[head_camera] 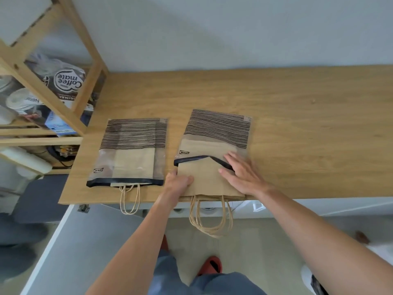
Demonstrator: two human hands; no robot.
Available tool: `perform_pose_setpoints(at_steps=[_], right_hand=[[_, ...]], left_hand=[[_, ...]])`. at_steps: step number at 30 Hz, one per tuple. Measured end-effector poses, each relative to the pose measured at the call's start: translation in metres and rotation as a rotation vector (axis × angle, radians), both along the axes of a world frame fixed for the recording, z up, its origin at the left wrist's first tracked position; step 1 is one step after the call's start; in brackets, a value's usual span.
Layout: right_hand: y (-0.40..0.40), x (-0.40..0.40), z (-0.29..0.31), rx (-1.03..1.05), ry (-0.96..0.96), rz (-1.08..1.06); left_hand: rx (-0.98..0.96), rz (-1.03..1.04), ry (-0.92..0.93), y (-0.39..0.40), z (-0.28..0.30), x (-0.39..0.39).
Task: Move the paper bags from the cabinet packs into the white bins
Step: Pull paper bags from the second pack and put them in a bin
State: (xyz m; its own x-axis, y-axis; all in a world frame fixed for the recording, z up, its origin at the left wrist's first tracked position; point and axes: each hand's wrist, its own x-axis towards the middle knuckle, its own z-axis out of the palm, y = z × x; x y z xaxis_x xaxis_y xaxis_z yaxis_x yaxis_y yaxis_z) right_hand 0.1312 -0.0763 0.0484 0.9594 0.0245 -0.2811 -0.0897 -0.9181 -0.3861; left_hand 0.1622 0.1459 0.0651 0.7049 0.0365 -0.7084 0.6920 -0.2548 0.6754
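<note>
Fingers (187,180) of the left hand (177,184) are pinching the paper bags (204,182) at the table (297,124) edge; right hand (240,173), fingers spread, is pinning the pack (214,133) flat, apparently for extraction.

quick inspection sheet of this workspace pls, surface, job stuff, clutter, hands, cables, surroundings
surface: wooden table, bare beyond the two packs.
job's things: left pack lies flat, its bags mostly inside with string handles past the table edge; right pack has its mouth lifted and its paper bags partly drawn out. white bins: nothing seen.
clutter: nothing seen on the table.
hands: left hand grips the left edge of the paper bags; right hand rests flat across the bags and the pack mouth.
cables: nothing clearly seen.
surroundings: wooden shelf at left holding a creamer bag and cups; pale wall behind.
</note>
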Motion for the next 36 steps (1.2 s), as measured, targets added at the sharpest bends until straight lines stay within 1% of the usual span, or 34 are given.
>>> perform_pose_setpoints(at_steps=[2,4,7,8,9,10,12,14,16,18,20,23,25,27,29,32,33,34,35,36], right_hand=[[0.003,0.005,-0.001,-0.017,-0.044,0.014],[0.008,0.009,0.001,0.021,-0.054,0.014],[0.013,0.017,0.004,0.200,-0.046,-0.134],[0.012,0.020,0.004,0.238,-0.033,-0.192],[0.009,0.023,0.003,0.228,0.008,-0.207],[0.004,0.026,0.001,0.177,0.062,-0.176],[-0.004,0.030,-0.002,0.003,0.130,-0.088],[-0.013,0.038,-0.004,-0.121,0.155,-0.087],[-0.021,0.049,-0.005,-0.203,0.179,-0.101],[-0.031,0.061,-0.006,-0.279,0.159,-0.077],[-0.042,0.068,-0.005,-0.268,0.100,-0.094],[-0.049,0.070,0.004,-0.026,-0.020,-0.250],[-0.045,0.064,0.012,0.067,-0.121,-0.288],[-0.039,0.058,0.017,0.111,-0.153,-0.306],[-0.037,0.053,0.016,0.075,-0.066,-0.303],[-0.030,0.041,0.021,-0.105,0.095,-0.135],[-0.027,0.036,0.022,-0.149,0.089,-0.116],[-0.024,0.032,0.024,-0.172,0.038,-0.126],[-0.021,0.028,0.026,-0.145,-0.018,-0.153],[-0.016,0.026,0.030,-0.026,-0.058,-0.183]], left_hand=[[-0.012,0.032,0.008,0.005,-0.002,0.001],[-0.018,0.060,0.002,0.010,-0.003,0.001],[-0.015,0.072,-0.028,0.018,-0.004,-0.003],[-0.019,0.067,-0.036,0.021,-0.004,-0.005],[-0.029,0.060,-0.037,0.025,-0.004,-0.007],[-0.044,0.051,-0.031,0.029,-0.004,-0.008],[-0.072,0.008,0.000,0.039,-0.004,-0.008],[-0.099,-0.110,0.043,0.048,0.000,-0.009],[-0.109,-0.231,0.099,0.055,0.007,-0.011],[-0.127,-0.289,0.142,0.063,0.012,-0.014],[-0.204,-0.319,0.174,0.071,0.014,-0.016],[-0.369,-0.322,0.214,0.081,0.014,-0.017],[-0.483,-0.277,0.226,0.083,0.011,-0.018],[-0.602,-0.205,0.215,0.081,0.013,-0.021],[-0.723,-0.174,0.190,0.075,0.019,-0.025],[-0.900,-0.223,0.200,0.063,0.028,-0.030],[-0.933,-0.243,0.216,0.058,0.029,-0.031],[-0.963,-0.259,0.229,0.054,0.026,-0.031],[-0.974,-0.262,0.237,0.049,0.024,-0.031],[-0.964,-0.238,0.230,0.044,0.021,-0.030]])
